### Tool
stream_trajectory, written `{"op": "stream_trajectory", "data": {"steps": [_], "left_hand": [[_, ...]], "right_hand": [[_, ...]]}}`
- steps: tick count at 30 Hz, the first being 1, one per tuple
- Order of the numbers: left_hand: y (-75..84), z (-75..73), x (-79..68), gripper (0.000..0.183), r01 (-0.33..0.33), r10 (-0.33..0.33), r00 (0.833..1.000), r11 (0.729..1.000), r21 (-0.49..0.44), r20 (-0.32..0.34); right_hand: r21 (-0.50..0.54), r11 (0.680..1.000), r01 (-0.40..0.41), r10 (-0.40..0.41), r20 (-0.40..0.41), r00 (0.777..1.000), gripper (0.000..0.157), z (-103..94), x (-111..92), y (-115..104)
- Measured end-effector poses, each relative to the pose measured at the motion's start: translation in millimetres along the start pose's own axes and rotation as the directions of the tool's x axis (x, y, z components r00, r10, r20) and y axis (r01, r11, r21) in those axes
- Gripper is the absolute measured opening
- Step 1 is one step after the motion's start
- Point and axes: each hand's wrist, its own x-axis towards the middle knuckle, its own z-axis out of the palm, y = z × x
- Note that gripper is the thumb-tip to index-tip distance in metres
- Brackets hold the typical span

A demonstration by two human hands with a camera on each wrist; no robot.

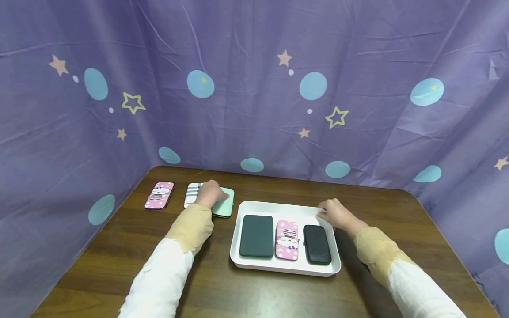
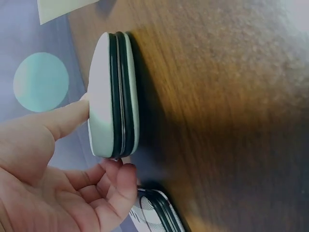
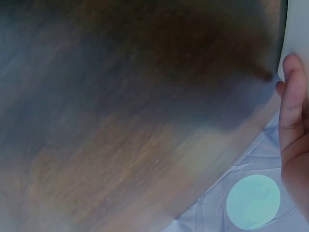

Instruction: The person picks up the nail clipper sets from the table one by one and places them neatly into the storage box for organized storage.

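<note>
My left hand (image 1: 209, 193) holds a mint-green hard case (image 1: 223, 204) at the table's back left. In the left wrist view the thumb lies on the pale face of the case (image 2: 100, 96) and fingers bend at its lower edge; a dark seam runs round its side. A white plaid case (image 1: 192, 194) lies beside that hand, partly covered by it. My right hand (image 1: 337, 215) grips the back right corner of a white tray (image 1: 283, 267), fingers along the outer wall. Inside the tray are a dark green case (image 1: 256, 236), a pink cat-print case (image 1: 287, 240) and a black case (image 1: 317, 244).
Another pink cat-print case (image 1: 159, 195) lies at the far left of the wooden table (image 1: 119, 256). A purple curtain (image 1: 254, 88) with stars and blue dots hangs behind the table and along its sides.
</note>
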Motion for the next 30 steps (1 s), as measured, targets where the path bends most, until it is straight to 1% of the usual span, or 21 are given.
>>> {"op": "stream_trajectory", "data": {"steps": [3, 6, 15, 19, 22, 25, 27, 29, 30], "left_hand": [[-2.4, -1.3, 1.7, 0.066, -0.022, 0.022, 1.000, 1.000, -0.013, -0.006], [-3.3, -1.8, 1.2, 0.068, -0.023, 0.023, 1.000, 0.999, -0.030, -0.010], [-7.7, 4.6, 1.5, 0.061, -0.062, 0.054, 0.997, 0.989, -0.131, -0.060], [-12.1, 6.9, 2.8, 0.062, -0.066, 0.059, 0.997, 0.981, -0.182, -0.044], [-15.2, 7.7, 3.2, 0.059, -0.073, 0.069, 0.997, 0.973, -0.221, -0.028], [-18.8, 7.5, 3.7, 0.051, -0.056, 0.057, 0.998, 0.956, -0.287, -0.004], [-20.9, 6.5, 3.8, 0.046, -0.030, 0.040, 0.999, 0.938, -0.346, 0.020], [-22.6, 5.3, 4.1, 0.041, -0.004, 0.027, 0.998, 0.908, -0.419, 0.049], [-23.2, 4.7, 4.3, 0.040, 0.000, 0.028, 0.998, 0.895, -0.447, 0.056]], "right_hand": [[-0.002, 1.000, -0.006, 0.006, 0.000, 1.000, 0.023, 1.0, 1.4, 0.5], [0.007, 1.000, -0.022, 0.022, 0.004, 1.000, 0.023, 1.7, 2.1, 1.0], [0.014, 1.000, -0.006, 0.007, -0.012, 1.000, 0.023, 1.4, -0.9, 2.2], [0.002, 1.000, -0.013, 0.014, -0.010, 1.000, 0.020, 0.4, -1.4, 3.3], [0.001, 1.000, -0.022, 0.022, -0.012, 1.000, 0.020, -0.3, -2.4, 3.1], [0.012, 1.000, -0.019, 0.019, -0.012, 1.000, 0.022, -0.4, -2.8, 2.0], [0.018, 1.000, -0.016, 0.016, -0.010, 1.000, 0.022, 0.1, -2.7, 1.5], [0.020, 1.000, -0.013, 0.014, -0.008, 1.000, 0.021, 0.5, -2.5, 0.9], [0.017, 1.000, -0.017, 0.017, -0.010, 1.000, 0.020, 0.6, -2.2, 0.6]]}}
